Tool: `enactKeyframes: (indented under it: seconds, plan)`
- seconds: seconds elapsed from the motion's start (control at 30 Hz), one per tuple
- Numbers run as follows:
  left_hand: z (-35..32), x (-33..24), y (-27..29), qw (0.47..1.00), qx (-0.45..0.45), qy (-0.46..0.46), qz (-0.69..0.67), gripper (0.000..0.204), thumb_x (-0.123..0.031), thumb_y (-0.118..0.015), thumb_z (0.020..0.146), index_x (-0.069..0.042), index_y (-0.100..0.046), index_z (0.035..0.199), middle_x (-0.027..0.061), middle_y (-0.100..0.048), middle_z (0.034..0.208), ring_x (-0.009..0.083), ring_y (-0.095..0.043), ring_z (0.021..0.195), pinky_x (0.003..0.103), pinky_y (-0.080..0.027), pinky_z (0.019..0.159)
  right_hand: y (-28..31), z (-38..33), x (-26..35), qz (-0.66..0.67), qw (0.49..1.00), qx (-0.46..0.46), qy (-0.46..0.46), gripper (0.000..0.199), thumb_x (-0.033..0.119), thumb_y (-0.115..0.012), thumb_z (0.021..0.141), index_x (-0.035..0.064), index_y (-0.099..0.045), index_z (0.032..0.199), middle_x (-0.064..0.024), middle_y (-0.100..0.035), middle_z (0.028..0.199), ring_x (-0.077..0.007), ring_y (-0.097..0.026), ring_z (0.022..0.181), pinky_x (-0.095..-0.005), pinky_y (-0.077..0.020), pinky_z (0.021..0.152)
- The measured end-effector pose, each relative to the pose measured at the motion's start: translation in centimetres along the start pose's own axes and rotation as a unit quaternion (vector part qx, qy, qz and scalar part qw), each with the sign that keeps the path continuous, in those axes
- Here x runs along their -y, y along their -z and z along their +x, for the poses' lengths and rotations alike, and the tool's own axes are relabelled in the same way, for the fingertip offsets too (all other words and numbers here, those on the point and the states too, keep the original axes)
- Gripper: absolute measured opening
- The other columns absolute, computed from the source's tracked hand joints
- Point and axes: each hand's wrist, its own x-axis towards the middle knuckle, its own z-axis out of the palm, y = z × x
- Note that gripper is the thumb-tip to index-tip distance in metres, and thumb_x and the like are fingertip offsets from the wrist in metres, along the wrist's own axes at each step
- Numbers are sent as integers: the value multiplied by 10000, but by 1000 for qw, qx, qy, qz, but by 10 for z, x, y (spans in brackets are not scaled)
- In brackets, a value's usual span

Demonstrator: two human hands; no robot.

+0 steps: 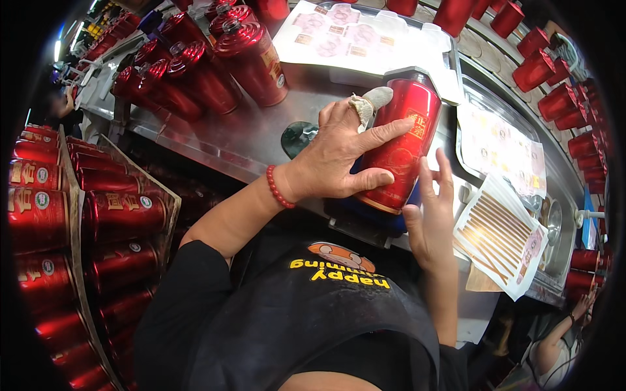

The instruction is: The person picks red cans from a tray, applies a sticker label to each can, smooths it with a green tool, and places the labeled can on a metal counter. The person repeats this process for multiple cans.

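A shiny red bottle (399, 153) with gold lettering lies tilted on a dark blue holder (365, 214) in front of me. My left hand (336, 146) grips it from the left, thumb and index finger laid across its front. A pale finger cover (373, 99) sits on one of the fingers of that hand, and a red bead bracelet (279, 187) circles the wrist. Beside the bottle's lower right side, my right hand (432, 218) is raised with fingers apart, slightly blurred. Nothing shows in it; whether its fingertips touch the bottle I cannot tell.
Several red bottles (251, 62) stand at the back left; more fill racks (124, 212) at the left. Sheets of labels (349, 36) lie at the back and right, near a sheet of gold strips (499, 231). Bottles (535, 68) line a conveyor at right. Another person's arm (557, 332) shows lower right.
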Motion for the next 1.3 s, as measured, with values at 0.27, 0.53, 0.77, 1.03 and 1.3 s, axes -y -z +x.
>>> enactKeyframes:
  seconds: [0.27, 0.53, 0.77, 1.03, 1.3]
  plan:
    - [-2, 6, -1, 1000, -12, -6, -27, 774, -692, -548, 920, -204, -502, 1519, 257, -347, 1574, 361, -398, 1367, 491, -214, 1146, 0, -19, 28, 291, 939, -162, -89, 560, 43, -506, 1012, -49, -331, 1536, -232, -615, 1328, -234, -639, 1152, -301, -525, 891]
    - [-4, 10, 0, 999, -20, -3, -37, 757, -655, -580, 909, -214, -500, 1519, 263, -359, 1561, 380, -411, 1322, 493, -220, 1133, -8, -27, 63, 375, 896, -81, -226, 359, 80, -547, 1005, -14, -544, 1352, -98, -593, 1252, -141, -556, 1119, -280, -439, 998]
    - [-5, 12, 0, 999, -25, 1, -41, 753, -638, -597, 900, -219, -500, 1519, 261, -365, 1558, 384, -423, 1296, 489, -222, 1127, -18, -25, 66, 376, 898, -59, -222, 379, 168, -490, 1040, -4, -463, 1378, -131, -633, 1066, -166, -646, 841, -282, -536, 747]
    - [-5, 14, -1, 998, -27, 2, -48, 746, -633, -599, 902, -218, -505, 1515, 259, -365, 1557, 383, -420, 1304, 493, -220, 1126, -22, -24, 71, 381, 891, -61, -240, 354, 166, -478, 1041, 9, -469, 1358, -126, -631, 1054, -165, -644, 831, -280, -535, 738]
    - [-5, 16, -2, 998, -35, -1, -51, 745, -623, -616, 891, -218, -514, 1508, 263, -389, 1531, 376, -431, 1298, 489, -233, 1115, -24, -22, 75, 380, 888, -71, -249, 350, 161, -471, 1041, 10, -469, 1356, -116, -631, 1053, -157, -640, 834, -274, -532, 738]
